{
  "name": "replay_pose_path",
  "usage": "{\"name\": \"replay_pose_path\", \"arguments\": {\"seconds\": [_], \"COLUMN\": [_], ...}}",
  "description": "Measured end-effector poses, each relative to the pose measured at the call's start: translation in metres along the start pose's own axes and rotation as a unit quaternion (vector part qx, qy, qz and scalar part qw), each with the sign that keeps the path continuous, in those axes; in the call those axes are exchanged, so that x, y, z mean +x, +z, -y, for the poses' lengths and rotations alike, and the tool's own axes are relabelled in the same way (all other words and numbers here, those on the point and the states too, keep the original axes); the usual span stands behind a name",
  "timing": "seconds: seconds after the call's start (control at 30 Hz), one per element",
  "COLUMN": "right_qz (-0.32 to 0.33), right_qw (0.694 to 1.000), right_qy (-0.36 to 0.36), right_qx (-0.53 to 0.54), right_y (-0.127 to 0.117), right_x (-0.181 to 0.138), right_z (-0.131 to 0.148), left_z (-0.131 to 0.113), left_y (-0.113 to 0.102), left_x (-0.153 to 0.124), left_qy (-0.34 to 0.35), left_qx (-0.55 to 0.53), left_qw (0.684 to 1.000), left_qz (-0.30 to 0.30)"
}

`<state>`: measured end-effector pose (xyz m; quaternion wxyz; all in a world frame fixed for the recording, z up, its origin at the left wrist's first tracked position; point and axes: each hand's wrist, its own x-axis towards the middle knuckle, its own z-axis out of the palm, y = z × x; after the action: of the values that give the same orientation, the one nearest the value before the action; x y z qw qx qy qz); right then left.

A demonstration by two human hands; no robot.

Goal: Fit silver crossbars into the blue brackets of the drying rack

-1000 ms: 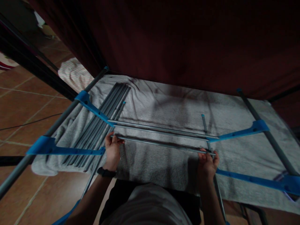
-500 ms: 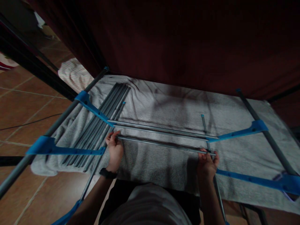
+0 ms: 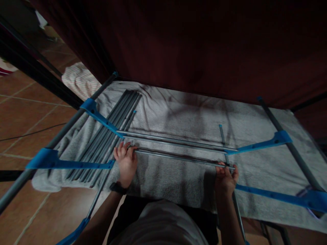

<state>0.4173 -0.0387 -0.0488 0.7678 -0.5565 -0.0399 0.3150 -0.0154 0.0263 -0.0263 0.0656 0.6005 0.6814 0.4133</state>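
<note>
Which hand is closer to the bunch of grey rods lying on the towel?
The left hand. It sits right beside the bunch of grey rods, at one end of the single rod. The right hand is far across the towel, at that rod's other end.

Loose rods [image 3: 107, 136] lie left on the towel [image 3: 178, 115], two rails [image 3: 176, 141] crossing beyond the held rod [image 3: 178, 157]

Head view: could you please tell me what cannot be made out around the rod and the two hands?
- Left end of the rod: covered by the left hand, so whether it sits in a bracket is unclear.
- Right end: hidden behind the right hand.
- Lower legs of the rack: cut off by the bottom edge.
- Dark cloth behind the towel: too dim for detail.
</note>
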Motion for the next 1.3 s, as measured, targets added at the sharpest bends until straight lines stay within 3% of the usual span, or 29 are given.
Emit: {"name": "replay_pose_path", "arguments": {"seconds": [0.27, 0.5, 0.8, 1.3], "right_qz": [-0.012, -0.014, -0.012, 0.011], "right_qw": [1.0, 1.0, 1.0, 1.0], "right_qy": [-0.006, 0.0, 0.009, -0.004], "right_qx": [0.01, 0.003, 0.006, -0.009], "right_y": [-0.001, 0.002, 0.007, 0.003], "right_x": [0.003, 0.002, -0.002, -0.001], "right_z": [-0.003, -0.001, 0.001, -0.002], "left_z": [-0.025, -0.051, -0.054, -0.055], "left_y": [0.018, 0.031, 0.045, 0.051], "left_x": [-0.01, -0.022, -0.031, -0.035], "left_qy": [0.215, 0.319, 0.354, 0.345], "left_qx": [0.063, 0.115, 0.119, 0.151], "left_qw": [0.968, 0.928, 0.907, 0.899], "left_qz": [0.112, 0.153, 0.193, 0.222]}}
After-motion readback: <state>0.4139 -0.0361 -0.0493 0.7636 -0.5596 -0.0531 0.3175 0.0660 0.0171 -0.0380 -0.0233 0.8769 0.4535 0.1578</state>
